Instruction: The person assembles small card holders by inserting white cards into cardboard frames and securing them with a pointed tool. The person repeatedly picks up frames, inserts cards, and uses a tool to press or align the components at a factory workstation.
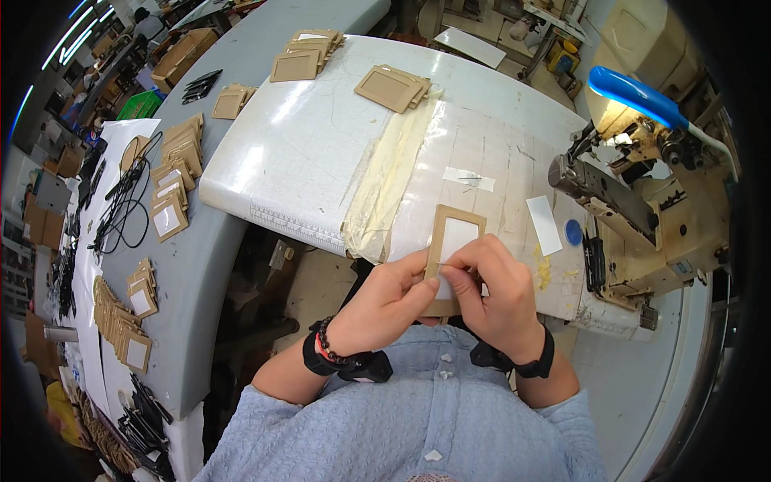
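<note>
Nearby, sewing machine [642, 209] beside frame [454, 241].

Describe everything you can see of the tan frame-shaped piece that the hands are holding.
The tan rectangular frame-shaped piece looks like thin leather or card, a flat border around a pale window. It stands on its long side, tilted slightly, above the near edge of the white work table, in front of the sewing machine. The left hand pinches its lower left edge; the right hand covers its lower right part, fingertips at the left border. Its lower end is hidden.
</note>
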Demonstrator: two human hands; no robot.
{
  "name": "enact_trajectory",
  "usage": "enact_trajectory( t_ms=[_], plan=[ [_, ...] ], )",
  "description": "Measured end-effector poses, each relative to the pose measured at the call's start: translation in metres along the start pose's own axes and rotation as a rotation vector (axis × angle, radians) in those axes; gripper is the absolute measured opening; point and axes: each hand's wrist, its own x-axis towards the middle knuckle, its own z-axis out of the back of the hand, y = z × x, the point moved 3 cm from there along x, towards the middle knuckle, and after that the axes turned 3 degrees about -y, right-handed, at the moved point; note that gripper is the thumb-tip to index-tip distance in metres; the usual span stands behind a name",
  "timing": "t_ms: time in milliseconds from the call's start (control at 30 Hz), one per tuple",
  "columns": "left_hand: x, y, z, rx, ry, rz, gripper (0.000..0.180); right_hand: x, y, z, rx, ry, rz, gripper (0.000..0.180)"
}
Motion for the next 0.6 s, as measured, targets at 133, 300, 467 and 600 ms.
enact_trajectory(
  t_ms=[133,300,467,600],
  plan=[
    [0.001,0.001,0.001,-0.017,-0.040,-0.012,0.036,-0.001,0.000,-0.003,0.023,-0.037,-0.032,0.009],
    [0.001,0.007,0.002,0.149,-0.180,-0.129,0.031,-0.002,0.002,-0.008,-0.005,-0.066,-0.032,0.009],
    [0.001,0.011,-0.001,0.227,-0.298,-0.199,0.026,-0.005,0.006,-0.010,-0.084,-0.082,0.008,0.009],
    [0.001,0.013,0.000,0.203,-0.308,-0.226,0.024,-0.006,0.011,-0.011,-0.165,-0.064,0.028,0.009]
  ],
)
